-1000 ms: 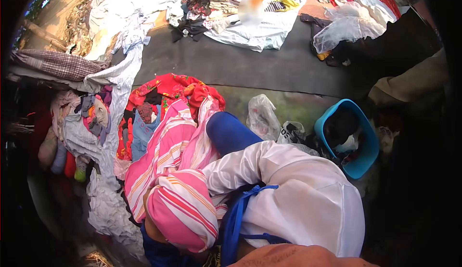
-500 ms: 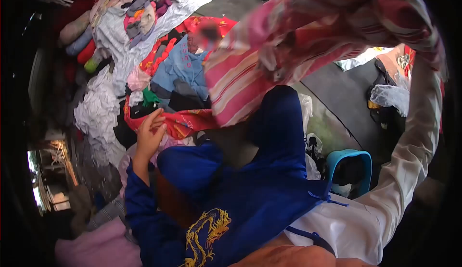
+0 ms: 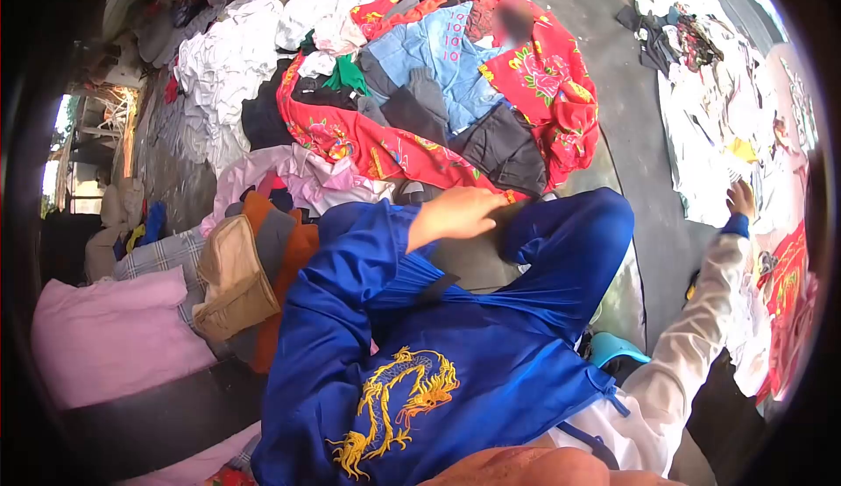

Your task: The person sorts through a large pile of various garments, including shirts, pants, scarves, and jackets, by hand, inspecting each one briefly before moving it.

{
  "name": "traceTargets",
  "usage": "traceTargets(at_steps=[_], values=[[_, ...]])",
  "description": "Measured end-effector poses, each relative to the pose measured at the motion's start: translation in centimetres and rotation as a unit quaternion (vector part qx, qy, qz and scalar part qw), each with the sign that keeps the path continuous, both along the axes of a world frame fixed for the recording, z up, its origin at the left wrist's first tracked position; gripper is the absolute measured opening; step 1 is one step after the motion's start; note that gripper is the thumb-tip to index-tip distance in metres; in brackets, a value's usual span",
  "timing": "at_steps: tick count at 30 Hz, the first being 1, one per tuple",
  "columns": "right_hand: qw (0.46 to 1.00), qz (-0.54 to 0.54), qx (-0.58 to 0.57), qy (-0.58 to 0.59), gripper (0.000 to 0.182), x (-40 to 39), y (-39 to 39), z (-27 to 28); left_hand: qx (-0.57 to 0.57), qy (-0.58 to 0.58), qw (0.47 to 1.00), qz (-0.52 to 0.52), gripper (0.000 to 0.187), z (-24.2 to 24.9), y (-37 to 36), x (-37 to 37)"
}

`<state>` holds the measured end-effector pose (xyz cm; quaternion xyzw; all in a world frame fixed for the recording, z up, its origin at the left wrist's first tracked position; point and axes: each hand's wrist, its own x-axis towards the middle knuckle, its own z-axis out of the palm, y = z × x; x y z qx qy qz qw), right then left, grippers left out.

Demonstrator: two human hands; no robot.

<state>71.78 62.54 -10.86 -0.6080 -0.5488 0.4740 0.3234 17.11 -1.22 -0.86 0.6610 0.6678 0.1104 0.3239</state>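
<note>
My left hand [image 3: 462, 214], in a blue sleeve, is open above the gap between my bent knees, fingers stretched out and nothing in them. Just beyond it lies a red floral cloth [image 3: 569, 136], bearing a loose heap of clothes. On it I see a light-blue garment with pink lettering [image 3: 429, 48], folded dark trousers [image 3: 504, 149] and a green piece [image 3: 345, 76]. My right hand [image 3: 741, 199], in a white sleeve, reaches far right. Its fingers are apart at the edge of a spread of white clothes [image 3: 701, 127]; no held cloth shows.
White garments [image 3: 229, 66] are piled at the upper left. Pink clothing [image 3: 298, 175] lies by my left knee. A folded lilac cloth [image 3: 109, 333] and a beige garment [image 3: 232, 271] are at my left. A turquoise plastic item [image 3: 613, 348] stands near my right hip.
The pink-and-red striped cloth has left my raised right hand, which is now lowered to the far right. My left hand has moved right, toward my knees. The view has turned rightward.
</note>
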Motion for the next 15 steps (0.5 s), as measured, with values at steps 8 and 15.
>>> traceTargets(at_steps=[8,15], values=[[0.824,0.546,0.04,-0.146,0.035,-55.3,-26.5,-6.9,-0.048,0.032,0.997,-0.049,0.032,-4.7,-0.2,1.3],[0.716,0.63,0.059,-0.296,0.044,-66.0,-46.2,-25.9,0.06,0.193,0.978,0.062,0.015,-5.1,-0.4,-0.7]])
